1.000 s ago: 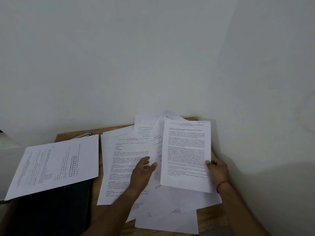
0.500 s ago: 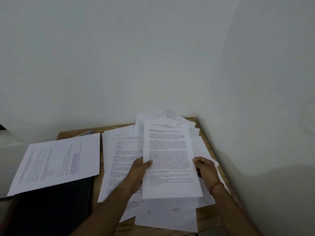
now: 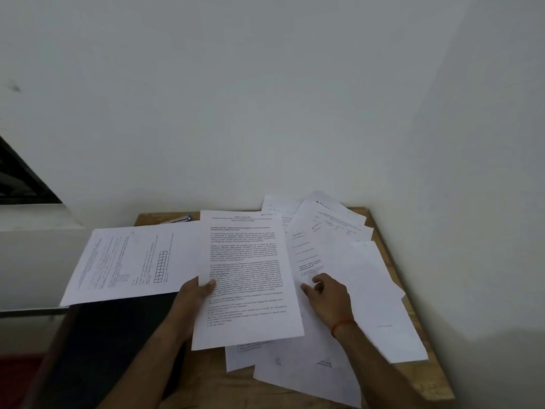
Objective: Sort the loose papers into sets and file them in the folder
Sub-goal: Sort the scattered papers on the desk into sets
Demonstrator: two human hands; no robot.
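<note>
The white wall (image 3: pixel 265 98) fills most of what you see from here, meeting a second wall in a corner at 1 o'clock, and a small wooden table (image 3: pixel 427 376) is pushed into that corner. At 9 o'clock a dark window frame (image 3: pixel 23 178) sits above a pale ledge (image 3: pixel 29 231).

On the table, the loose papers (image 3: pixel 368 284) lie fanned and overlapping across the whole right half, from 12 round to 5 o'clock. A dark folder (image 3: pixel 112 343) lies flat at 8 o'clock, running over the table's left edge. A sheet with a small grid (image 3: pixel 132 261) rests across its far end.

The printed sheet (image 3: pixel 244 278) is at the middle, lifted over the pile. The left hand (image 3: pixel 194 293) pinches it at its 9 o'clock edge, thumb on the printed face and fingers hidden behind. The right hand (image 3: pixel 327 293) is just off the sheet's 3 o'clock edge, holding nothing, its loosely bent fingers resting on the loose papers (a red thread (image 3: pixel 342 326) circles that wrist).

A small metal object (image 3: pixel 180 218) shows at 11 o'clock by the table's far edge, too hidden to identify.
</note>
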